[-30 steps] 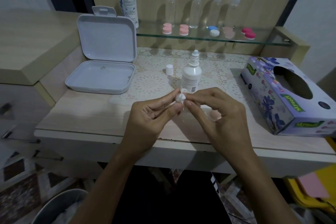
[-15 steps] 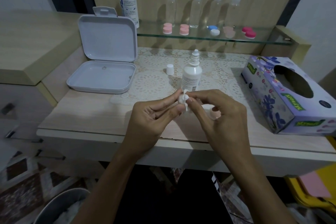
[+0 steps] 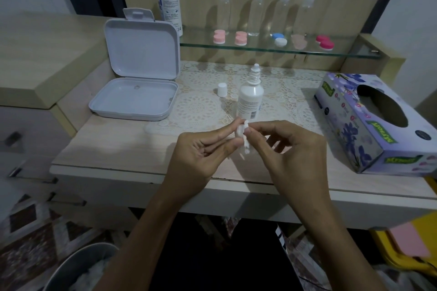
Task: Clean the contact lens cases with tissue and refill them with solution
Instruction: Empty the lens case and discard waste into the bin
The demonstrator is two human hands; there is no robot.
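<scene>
Left hand (image 3: pixel 201 151) and right hand (image 3: pixel 290 149) both pinched on a small white lens case (image 3: pixel 240 130) and tissue wad (image 3: pixel 246 146) (hard to separate) above the table edge (image 3: pixel 142 172); likely dropped toward the bin (image 3: pixel 78 267) or knocked into the uncapped solution bottle (image 3: pixel 250 99) on any slip.

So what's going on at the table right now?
A person is working over the table edge with both hands. The left hand pinches a small white piece, apparently a lens case part, while the right hand pinches a twist of tissue against it. Behind them the small solution bottle stands uncapped, its cap beside it. More lens cases sit on the glass shelf.
</scene>
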